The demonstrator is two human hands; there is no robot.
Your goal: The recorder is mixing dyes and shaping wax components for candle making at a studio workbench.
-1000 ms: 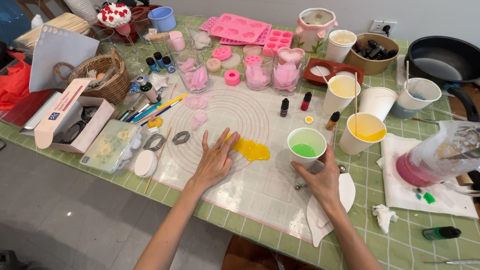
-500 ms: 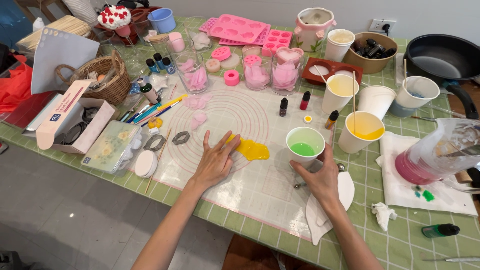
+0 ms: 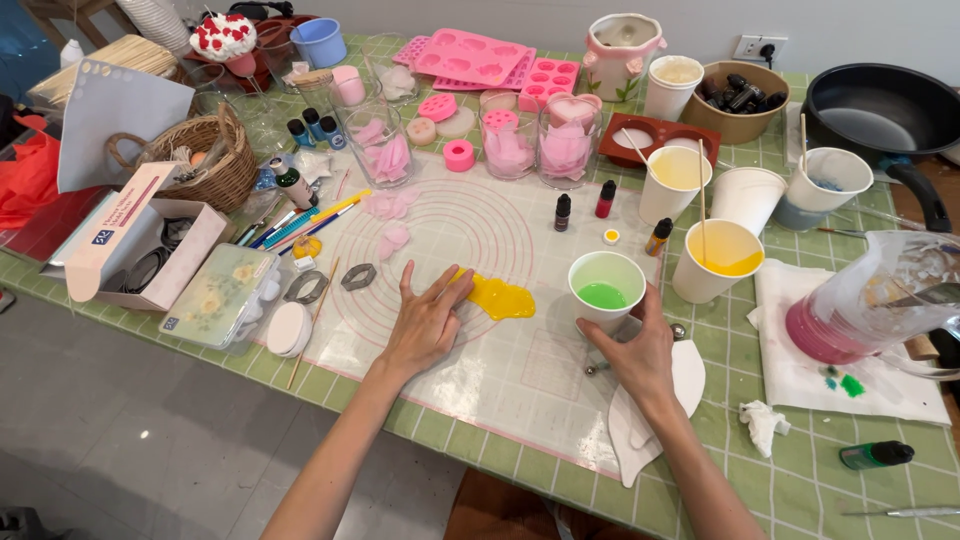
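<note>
The left hand (image 3: 425, 325) lay flat and open on the silicone mat (image 3: 470, 370), its fingertips touching the edge of a yellow slab (image 3: 500, 297). The right hand (image 3: 640, 355) was curled around the base of a white cup of green liquid (image 3: 605, 288), thumb and fingers gripping it just right of the slab. Beyond the cup stood a cup of yellow liquid (image 3: 722, 260) with a stick in it, and small dye bottles (image 3: 583, 205). A pitcher of pink liquid (image 3: 870, 310) stood at far right, well apart. Two metal cutters (image 3: 330, 283) lay left of the open hand.
</note>
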